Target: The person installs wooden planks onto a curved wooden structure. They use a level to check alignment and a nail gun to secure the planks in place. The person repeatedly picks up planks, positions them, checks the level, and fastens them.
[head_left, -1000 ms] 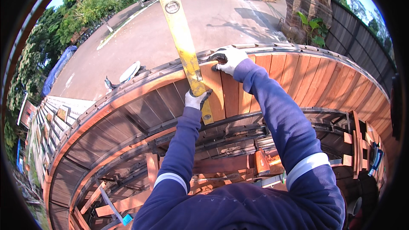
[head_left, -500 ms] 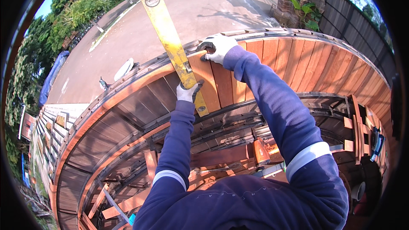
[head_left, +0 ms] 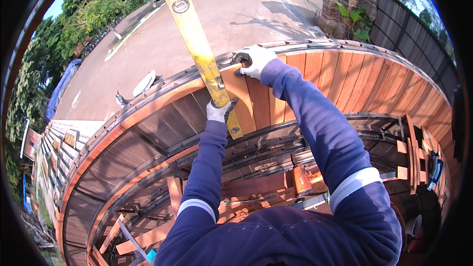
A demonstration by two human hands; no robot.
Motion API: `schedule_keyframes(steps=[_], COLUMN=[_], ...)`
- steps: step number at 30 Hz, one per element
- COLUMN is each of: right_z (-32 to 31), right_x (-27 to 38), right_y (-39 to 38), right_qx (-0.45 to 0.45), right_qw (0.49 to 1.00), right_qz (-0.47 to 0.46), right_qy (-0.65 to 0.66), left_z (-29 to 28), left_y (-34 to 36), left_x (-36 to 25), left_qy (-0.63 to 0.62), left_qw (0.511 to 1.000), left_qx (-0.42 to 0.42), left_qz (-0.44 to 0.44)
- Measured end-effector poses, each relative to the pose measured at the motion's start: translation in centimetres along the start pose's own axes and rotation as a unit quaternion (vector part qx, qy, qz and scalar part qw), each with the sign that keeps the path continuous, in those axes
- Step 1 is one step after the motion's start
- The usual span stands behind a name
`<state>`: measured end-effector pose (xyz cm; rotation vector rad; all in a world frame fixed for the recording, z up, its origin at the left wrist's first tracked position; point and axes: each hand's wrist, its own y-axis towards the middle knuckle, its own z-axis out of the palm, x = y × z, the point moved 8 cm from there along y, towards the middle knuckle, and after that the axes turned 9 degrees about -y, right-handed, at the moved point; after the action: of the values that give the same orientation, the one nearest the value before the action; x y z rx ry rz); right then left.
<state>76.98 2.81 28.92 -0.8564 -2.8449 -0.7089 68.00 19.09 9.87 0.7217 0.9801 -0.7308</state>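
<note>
My left hand (head_left: pixel 220 111), in a white and dark work glove, is closed around the lower part of a yellow spirit level (head_left: pixel 197 49). The level stands tilted, its top end leaning left above the curved wooden wall, its lower end against the planks. Just right of it is a lighter wooden board (head_left: pixel 240 99), the leftmost of the reddish planks (head_left: pixel 315 76). My right hand (head_left: pixel 257 62), gloved the same way, grips this board's top edge, thumb on the near side and fingers over the far side. The board's edge lies along the level.
Left of the level, darker boards (head_left: pixel 177 113) show behind the curved top rail (head_left: pixel 133 113). Below are curved metal ribs (head_left: pixel 261 148), loose timber and an orange-brown tool or block (head_left: pixel 301 180). Beyond the wall lie paving (head_left: pixel 236 15), a white object (head_left: pixel 144 83) and a dark fence (head_left: pixel 404 24).
The whole view has shifted slightly, so the level and wall appear a little lower. Both hands keep their holds on the level and the board.
</note>
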Motion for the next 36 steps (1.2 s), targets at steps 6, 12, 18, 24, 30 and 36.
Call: schedule_keyframes(steps=[6,12,18,24,30,36], right_z=[0.1,0.1,-0.2,-0.3,-0.5,-0.2], right_x=[0.1,-0.2,0.2,0.2,0.2,0.2], right_y=[0.1,0.0,-0.2,-0.2,-0.3,-0.1], right_qx=[0.002,0.002,-0.039,-0.033,-0.038,-0.031], right_qw=[1.0,1.0,0.999,0.999,0.999,0.999], right_qz=[0.0,0.004,-0.02,-0.02,-0.016,-0.013], right_qy=[0.005,0.004,-0.014,-0.008,-0.015,-0.017], left_z=[-1.0,0.2,-1.1,-1.1,-0.8,-0.8], left_y=[0.7,0.0,1.2,1.3,1.1,1.0], left_x=[0.8,0.2,2.3,2.7,2.5,2.2], left_qy=[0.053,0.018,0.001,-0.009,-0.017,-0.015], left_qw=[0.999,0.999,0.999,0.999,0.999,0.999], left_qx=[-0.005,0.005,0.014,0.023,0.021,0.018], left_qz=[-0.008,-0.029,-0.033,-0.043,-0.038,-0.04])
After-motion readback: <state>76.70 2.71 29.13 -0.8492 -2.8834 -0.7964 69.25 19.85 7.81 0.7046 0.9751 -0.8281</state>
